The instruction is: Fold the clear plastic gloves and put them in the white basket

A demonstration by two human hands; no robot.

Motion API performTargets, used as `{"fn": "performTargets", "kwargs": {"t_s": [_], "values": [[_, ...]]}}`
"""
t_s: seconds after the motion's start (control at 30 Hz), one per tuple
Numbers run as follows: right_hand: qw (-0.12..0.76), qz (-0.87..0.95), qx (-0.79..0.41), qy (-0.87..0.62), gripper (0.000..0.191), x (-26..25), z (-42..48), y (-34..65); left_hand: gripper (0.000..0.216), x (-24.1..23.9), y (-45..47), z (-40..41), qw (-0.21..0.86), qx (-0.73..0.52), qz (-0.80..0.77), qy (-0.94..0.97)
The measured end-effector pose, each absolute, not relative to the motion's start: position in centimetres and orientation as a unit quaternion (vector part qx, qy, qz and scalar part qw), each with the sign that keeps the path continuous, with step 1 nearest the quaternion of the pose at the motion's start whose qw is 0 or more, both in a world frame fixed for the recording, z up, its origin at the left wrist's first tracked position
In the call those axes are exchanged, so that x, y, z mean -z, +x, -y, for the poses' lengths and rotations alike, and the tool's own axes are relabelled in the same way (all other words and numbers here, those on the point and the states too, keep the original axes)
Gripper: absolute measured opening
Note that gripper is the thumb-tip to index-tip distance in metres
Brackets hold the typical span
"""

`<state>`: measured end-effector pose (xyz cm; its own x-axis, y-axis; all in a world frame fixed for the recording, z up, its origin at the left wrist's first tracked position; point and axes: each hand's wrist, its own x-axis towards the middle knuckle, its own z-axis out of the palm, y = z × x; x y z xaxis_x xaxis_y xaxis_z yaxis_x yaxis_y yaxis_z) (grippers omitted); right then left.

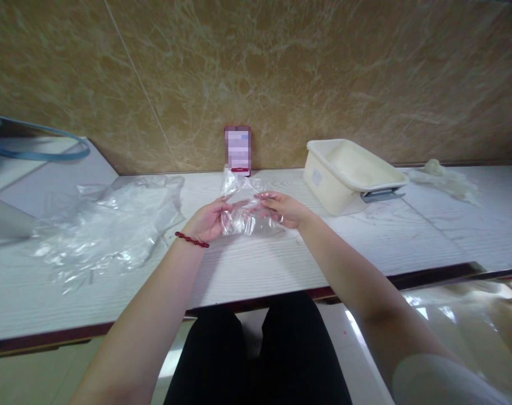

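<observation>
Between left hand (210, 221) and right hand (284, 208), clear bag (241, 220), touching both

soft, fairly even light leaves the white wood-grain desk (259, 275) pale and the brown marbled wall (259, 67) dimmer. sharp glints break up the crumpled clear plastic bag (250, 222) and the loose clear plastic sheeting (112, 219). a faint shadow lies beside the left forearm (154, 304). glare streaks the pale glossy floor (171, 363). fine detail is soft, the wide lens stretches the edges, and pixelation masks the red-edged phone's (239, 151) screen.
</observation>
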<state>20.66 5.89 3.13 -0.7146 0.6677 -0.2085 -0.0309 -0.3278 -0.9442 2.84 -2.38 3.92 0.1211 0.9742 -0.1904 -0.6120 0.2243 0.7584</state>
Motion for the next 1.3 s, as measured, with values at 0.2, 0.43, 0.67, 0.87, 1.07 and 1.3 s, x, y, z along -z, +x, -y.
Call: {"fn": "performTargets", "kwargs": {"t_s": [0.2,0.43,0.67,0.87,1.07,1.3], "values": [[0.257,0.524,-0.757,-0.294,0.009,-2.9,-6.0,20.8,0.032,-3.3,2.4,1.9,0.674,-0.611,-0.340,0.239],[0.246,0.530,-0.758,-0.288,0.015,-3.0,-5.9,20.9,0.011,-4.6,2.4,2.7,0.681,-0.616,-0.342,0.200],[0.271,0.529,-0.745,-0.302,0.019,-2.7,-6.0,20.6,0.043,-4.2,2.8,2.4,0.657,-0.593,-0.403,0.230],[0.278,0.447,-0.811,-0.256,0.012,-3.4,-5.9,21.0,0.072,-3.8,2.7,2.4,0.659,-0.578,-0.406,0.256],[0.207,0.432,-0.824,-0.304,0.030,-3.4,-5.8,20.9,0.076,-4.0,2.7,2.7,0.660,-0.588,-0.387,0.262],[0.221,0.518,-0.759,-0.325,0.018,-2.4,-5.3,20.2,0.074,-3.8,2.8,2.3,0.637,-0.609,-0.404,0.244]]}}
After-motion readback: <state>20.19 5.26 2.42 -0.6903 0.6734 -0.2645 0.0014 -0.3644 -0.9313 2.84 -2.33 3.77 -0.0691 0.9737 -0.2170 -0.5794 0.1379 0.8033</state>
